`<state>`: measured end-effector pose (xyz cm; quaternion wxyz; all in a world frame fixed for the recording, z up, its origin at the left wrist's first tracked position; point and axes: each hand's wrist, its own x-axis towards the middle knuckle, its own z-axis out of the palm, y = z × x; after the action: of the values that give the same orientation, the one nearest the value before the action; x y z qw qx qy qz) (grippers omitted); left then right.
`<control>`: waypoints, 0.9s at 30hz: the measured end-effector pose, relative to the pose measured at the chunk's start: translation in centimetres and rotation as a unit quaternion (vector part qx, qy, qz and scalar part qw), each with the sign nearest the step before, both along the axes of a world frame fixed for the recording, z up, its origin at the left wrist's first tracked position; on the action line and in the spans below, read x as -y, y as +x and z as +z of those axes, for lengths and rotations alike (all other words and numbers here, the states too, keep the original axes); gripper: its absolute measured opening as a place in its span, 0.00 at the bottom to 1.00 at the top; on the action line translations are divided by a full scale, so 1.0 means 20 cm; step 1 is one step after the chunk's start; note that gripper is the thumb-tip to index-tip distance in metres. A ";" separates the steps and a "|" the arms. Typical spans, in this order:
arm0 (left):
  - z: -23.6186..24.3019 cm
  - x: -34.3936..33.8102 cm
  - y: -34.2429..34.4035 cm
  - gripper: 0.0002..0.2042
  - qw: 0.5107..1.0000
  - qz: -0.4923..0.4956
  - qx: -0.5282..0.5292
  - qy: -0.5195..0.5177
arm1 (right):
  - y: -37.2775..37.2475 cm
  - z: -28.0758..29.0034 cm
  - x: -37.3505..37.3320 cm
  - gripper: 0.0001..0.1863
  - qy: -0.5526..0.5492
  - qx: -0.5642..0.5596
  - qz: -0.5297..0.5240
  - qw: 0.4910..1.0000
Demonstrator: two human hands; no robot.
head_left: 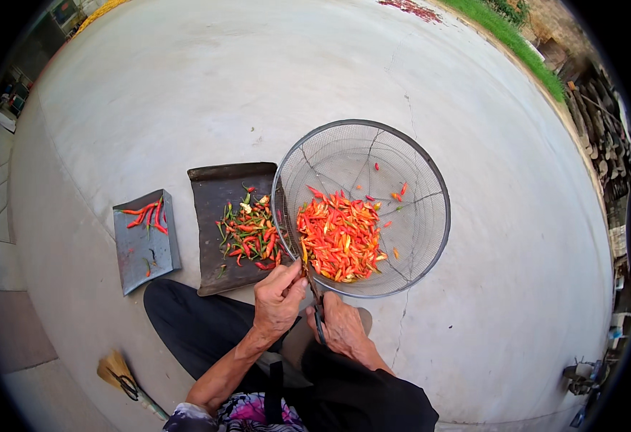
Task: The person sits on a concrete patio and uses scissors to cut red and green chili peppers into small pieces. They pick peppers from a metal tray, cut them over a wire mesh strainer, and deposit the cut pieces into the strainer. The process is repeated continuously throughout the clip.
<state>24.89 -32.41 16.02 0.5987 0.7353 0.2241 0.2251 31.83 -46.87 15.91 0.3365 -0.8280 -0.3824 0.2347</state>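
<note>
In the round mesh basket (422,194), small glossy orange-red peppers (341,236).

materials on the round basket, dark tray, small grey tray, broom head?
Round basket: likely metal wire, dull grey; fine see-through mesh, darker rim.
Dark tray: probably sheet metal, matte and worn; thin, uneven edges. Plastic not ruled out.
Small grey tray: looks like sheet metal, dull grey; thin, flat-sided walls.
Broom head: apparently plant fibre, unpolished; straw-coloured strands.

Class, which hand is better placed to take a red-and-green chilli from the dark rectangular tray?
Probably the left hand: it is nearer the dark rectangular tray of red-and-green chillies, while the right hand grips dark metal scissors.
</note>
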 end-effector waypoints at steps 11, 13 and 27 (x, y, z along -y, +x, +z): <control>-0.02 0.08 0.11 0.18 0.996 -0.018 0.020 -0.090 | -0.01 -0.10 0.09 0.12 0.045 -0.072 -0.109 0.990; -0.04 0.07 0.11 0.17 0.994 -0.016 0.030 -0.106 | 0.01 -0.08 0.10 0.13 0.027 -0.101 -0.093 0.990; 0.01 0.11 0.01 0.23 0.979 -0.123 -0.072 -0.147 | -0.01 -0.09 0.12 0.17 -0.021 -0.010 -0.092 0.995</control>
<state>25.17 -34.55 16.25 0.7055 0.6756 0.2053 0.0612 31.62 -49.33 14.02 0.3433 -0.8641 -0.2960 0.2190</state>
